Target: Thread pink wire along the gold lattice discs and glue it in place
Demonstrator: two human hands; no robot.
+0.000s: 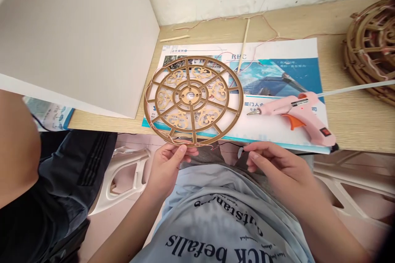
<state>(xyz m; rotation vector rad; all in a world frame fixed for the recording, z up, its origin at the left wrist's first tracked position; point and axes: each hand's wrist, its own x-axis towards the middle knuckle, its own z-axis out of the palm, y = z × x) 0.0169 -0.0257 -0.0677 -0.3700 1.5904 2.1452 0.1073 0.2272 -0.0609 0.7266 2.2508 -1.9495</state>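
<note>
A round bronze-coloured lattice frame (193,130) with spokes and scrollwork lies over a printed brochure, its near rim past the table edge. My left hand (169,162) pinches that near rim, thumb on top. Thin pinkish wire (168,136) runs along the rim, and a loose end sticks out to the right of my thumb. My right hand (274,162) is apart from the frame, below the glue gun, its fingers curled towards the thumb. Whether something small sits between those fingertips I cannot make out. A pink hot glue gun (296,111) lies on its side, nozzle pointing left.
Under the frame is the blue-and-white brochure (277,127). Wooden sticks (243,45) and loose wire lie behind. More bronze lattice frames (370,49) are stacked at right. A large white board (77,37) stands at left, beside another person's leg (83,164). Plastic stools (126,172) stand below.
</note>
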